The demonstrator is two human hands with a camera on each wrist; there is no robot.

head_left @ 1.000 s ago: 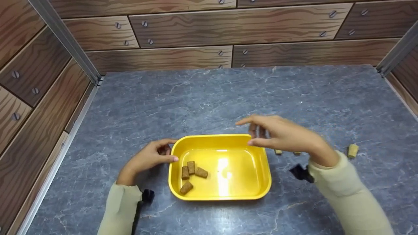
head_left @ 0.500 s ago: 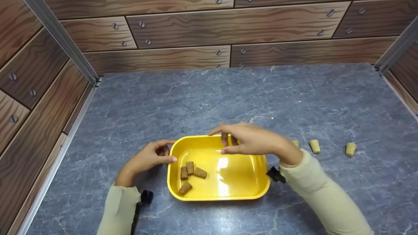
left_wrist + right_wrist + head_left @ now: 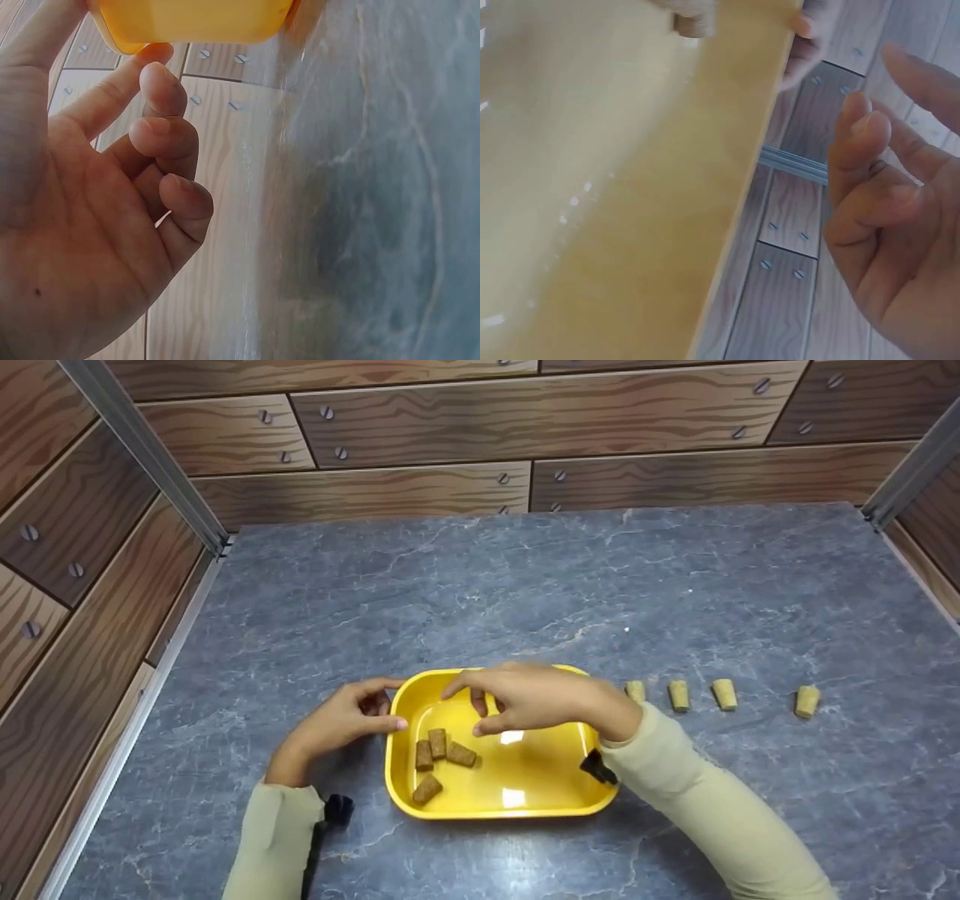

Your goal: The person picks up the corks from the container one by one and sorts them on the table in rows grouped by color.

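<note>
A yellow plastic tray (image 3: 525, 814) lies on the table. My left hand (image 3: 337, 724) holds its left end, thumb over the rim and index finger against the outside; in the left wrist view the other fingers of the left hand (image 3: 112, 195) are bent and hold nothing. Several brown corks (image 3: 461, 754) lie inside at the tray's left end. Above the tray's middle hangs my right hand (image 3: 540, 695), thumb and index finger apart. The right wrist view has nothing in the right hand (image 3: 900, 217), with its fingers loosely bent beside the tray wall (image 3: 735, 195).
To the tray's right, several paler tapered corks stand in a loose row, the farthest one (image 3: 807, 701) apart from the others. The first pale cork (image 3: 635, 691) is partly hidden by the right wrist. Wood-patterned walls (image 3: 420, 427) enclose the blue-grey marbled table (image 3: 375, 585).
My right hand has moved left from the tray's right rim to over its middle, uncovering the pale corks. The left hand stays on the tray, and the brown corks lie as before.
</note>
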